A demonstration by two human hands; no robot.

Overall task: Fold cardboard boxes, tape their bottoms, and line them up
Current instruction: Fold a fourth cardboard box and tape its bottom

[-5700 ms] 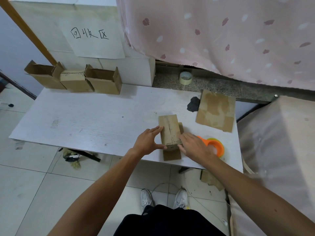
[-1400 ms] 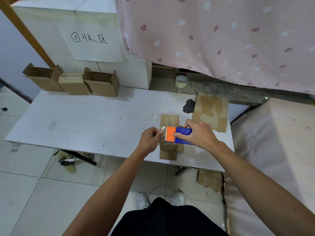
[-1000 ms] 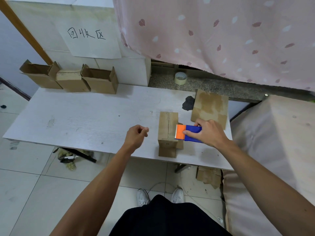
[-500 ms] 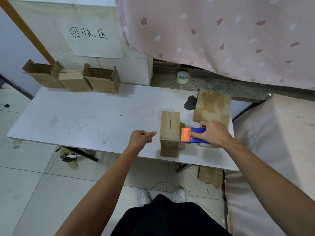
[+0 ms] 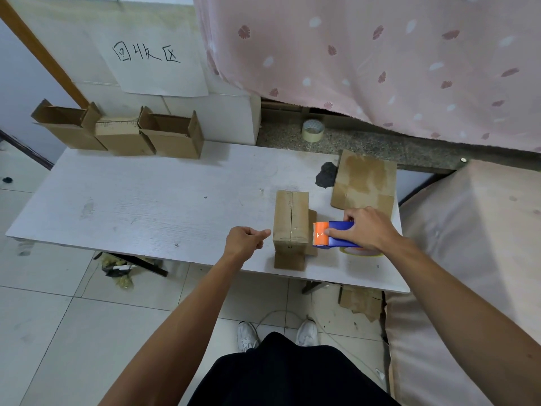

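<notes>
A folded cardboard box (image 5: 290, 219) stands bottom-up near the front edge of the white table (image 5: 152, 206), its seam running along the top and its flaps splayed on the table. My right hand (image 5: 366, 228) grips an orange and blue tape dispenser (image 5: 330, 234) just right of the box, low over the table. My left hand (image 5: 246, 240) hovers left of the box with its fingers curled, thumb and forefinger pinched together; whether tape is between them I cannot tell. Three folded boxes (image 5: 123, 133) stand in a row at the table's back left.
A flat cardboard blank (image 5: 364, 183) lies at the back right beside a dark patch (image 5: 325, 174). A spare tape roll (image 5: 312, 130) sits on the stone ledge behind. A pink curtain hangs above. A covered block (image 5: 468, 259) adjoins the table's right edge.
My right hand has carried the dispenser off the box top to its right side and lowered it toward the table. My left hand let go of the tape end and drew back left.
</notes>
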